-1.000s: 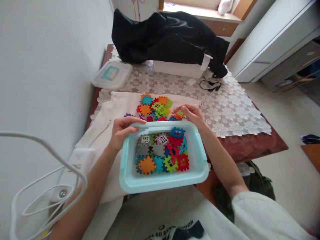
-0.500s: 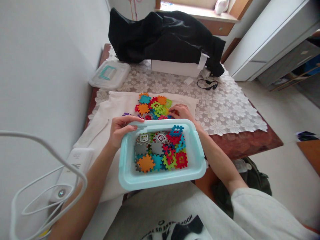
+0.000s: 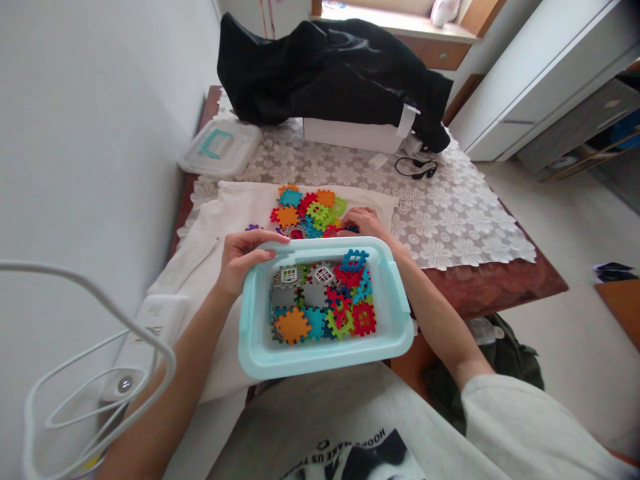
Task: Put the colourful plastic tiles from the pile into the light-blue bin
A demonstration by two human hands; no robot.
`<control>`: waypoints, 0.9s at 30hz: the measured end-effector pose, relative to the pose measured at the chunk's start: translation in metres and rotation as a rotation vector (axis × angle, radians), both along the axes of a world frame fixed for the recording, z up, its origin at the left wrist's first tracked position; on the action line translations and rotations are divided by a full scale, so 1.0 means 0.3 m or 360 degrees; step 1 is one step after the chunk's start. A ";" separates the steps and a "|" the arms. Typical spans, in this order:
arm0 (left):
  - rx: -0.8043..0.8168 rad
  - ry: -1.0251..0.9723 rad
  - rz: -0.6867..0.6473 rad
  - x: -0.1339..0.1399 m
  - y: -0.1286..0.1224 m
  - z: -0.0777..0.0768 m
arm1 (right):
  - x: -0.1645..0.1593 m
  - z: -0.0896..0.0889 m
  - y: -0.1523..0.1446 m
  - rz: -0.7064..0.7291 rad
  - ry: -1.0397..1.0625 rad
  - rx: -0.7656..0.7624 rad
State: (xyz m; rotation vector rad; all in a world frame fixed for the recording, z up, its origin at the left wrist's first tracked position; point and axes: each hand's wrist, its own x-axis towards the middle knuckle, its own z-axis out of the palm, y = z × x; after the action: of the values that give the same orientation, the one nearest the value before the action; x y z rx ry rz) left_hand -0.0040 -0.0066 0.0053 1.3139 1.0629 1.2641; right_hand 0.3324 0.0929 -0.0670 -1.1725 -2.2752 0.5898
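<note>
1. Clock centred on the pale-blue tub (image 3: 325, 363), which sat low at the near side, toothed pieces (image 3: 293, 325) inside: orange, grey, red, blue, green.
2. Left hand (image 3: 239, 263), 10 o'clock: thumb and fingers clamped on the tub's rim near its far-left corner.
3. Right hand (image 3: 367, 223), 1 o'clock: fingers bent into the heap (image 3: 317, 213) of similar pieces at 12, on white cloth (image 3: 200, 233). Tips partly hidden; could not tell whether they gripped one.
4. Writing: grey shirt (image 3: 310, 413), 6 o'clock, upside down, "HOOPS MAKE US", remainder unclear.
5. White plastic box (image 3: 160, 320), 9 o'clock: small markings, too faint to read.
6. Clear lid (image 3: 235, 157) lay at 11.
</note>
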 end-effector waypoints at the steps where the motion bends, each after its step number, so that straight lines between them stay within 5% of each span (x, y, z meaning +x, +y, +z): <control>1: -0.0003 -0.0002 0.0000 0.000 0.000 0.000 | -0.001 -0.003 0.001 -0.0011 0.0012 -0.0007; 14: 0.0016 0.0032 0.0008 0.000 0.002 0.005 | -0.003 0.018 -0.018 0.0038 -0.0096 -0.0003; 22: -0.0007 -0.0001 0.0003 0.004 -0.001 0.008 | -0.019 0.050 -0.024 -0.0087 0.0549 -0.0243; 27: -0.0016 0.0005 0.0007 0.006 -0.002 0.016 | -0.025 0.102 -0.036 -0.0224 0.1194 -0.0730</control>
State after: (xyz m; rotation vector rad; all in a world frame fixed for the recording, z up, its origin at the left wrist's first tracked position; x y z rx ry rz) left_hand -0.0022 -0.0071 0.0102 1.3071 1.0738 1.2586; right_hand 0.3251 0.0821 -0.0364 -1.0475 -1.4470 1.2871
